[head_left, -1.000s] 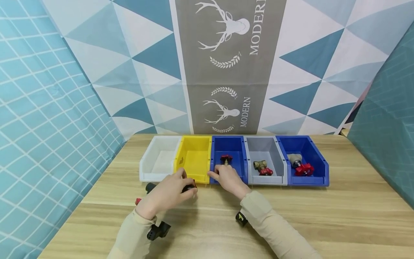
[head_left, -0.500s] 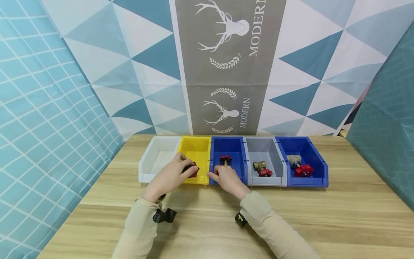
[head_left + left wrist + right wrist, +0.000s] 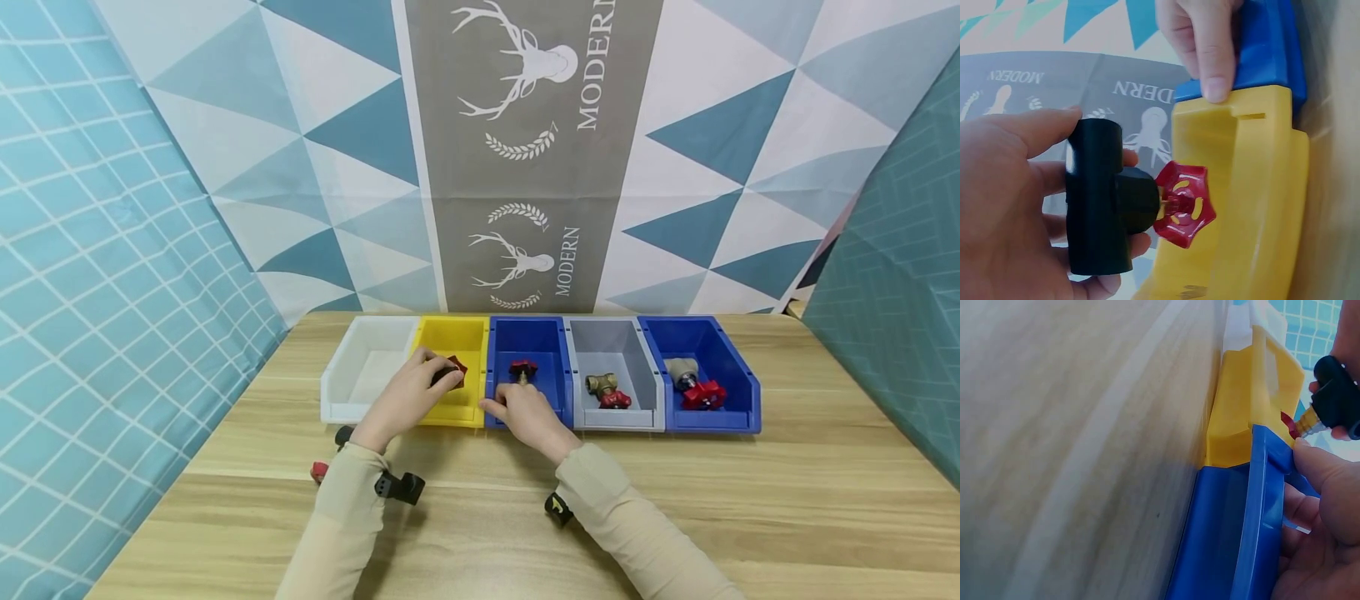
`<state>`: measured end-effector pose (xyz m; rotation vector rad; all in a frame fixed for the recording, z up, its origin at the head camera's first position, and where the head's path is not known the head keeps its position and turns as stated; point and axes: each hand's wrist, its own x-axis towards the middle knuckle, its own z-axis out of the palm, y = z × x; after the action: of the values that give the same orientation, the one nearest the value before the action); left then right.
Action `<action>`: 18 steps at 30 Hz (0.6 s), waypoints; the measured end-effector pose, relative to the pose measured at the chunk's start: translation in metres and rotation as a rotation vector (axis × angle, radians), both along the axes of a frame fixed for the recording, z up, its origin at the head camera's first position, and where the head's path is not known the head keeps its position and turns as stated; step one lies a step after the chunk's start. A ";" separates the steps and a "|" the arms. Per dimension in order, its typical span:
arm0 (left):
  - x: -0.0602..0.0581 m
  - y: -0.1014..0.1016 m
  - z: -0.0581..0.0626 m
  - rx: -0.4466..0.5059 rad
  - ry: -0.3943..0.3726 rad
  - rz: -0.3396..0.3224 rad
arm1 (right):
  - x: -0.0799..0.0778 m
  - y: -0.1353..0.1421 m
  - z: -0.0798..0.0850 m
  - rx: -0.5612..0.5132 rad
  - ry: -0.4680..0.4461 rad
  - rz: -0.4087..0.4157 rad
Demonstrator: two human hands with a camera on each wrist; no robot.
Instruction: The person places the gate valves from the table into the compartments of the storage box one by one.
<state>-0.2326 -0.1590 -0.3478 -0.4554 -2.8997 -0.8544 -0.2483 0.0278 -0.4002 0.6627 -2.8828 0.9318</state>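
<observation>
On my feed I saw a wood-grain table [image 3: 487, 542] carrying five bins [image 3: 528, 337] in a row and a half-hidden red piece [image 3: 319, 472].

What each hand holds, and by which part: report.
The left hand holds a valve by its black body, not its red wheel. The right hand is at the middle bin; whether it grips anything cannot be told.

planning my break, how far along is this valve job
Looks done: valves in the middle blue bin, grey bin and right blue bin. In hand: left hand holds a black valve at the yellow bin. Left, probably: placing it, then the partly hidden red piece on the table.
</observation>
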 end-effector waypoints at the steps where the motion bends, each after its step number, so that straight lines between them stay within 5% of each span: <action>1: -0.001 0.001 -0.001 0.003 0.000 0.010 | 0.000 0.000 0.000 0.000 0.002 0.000; 18: -0.013 0.013 -0.022 -0.002 0.069 0.093 | 0.001 -0.001 0.001 -0.008 -0.040 -0.007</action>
<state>-0.2459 -0.1459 -0.3694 -0.3408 -2.8337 -0.8057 -0.2473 0.0272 -0.3996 0.6396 -2.9131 0.9661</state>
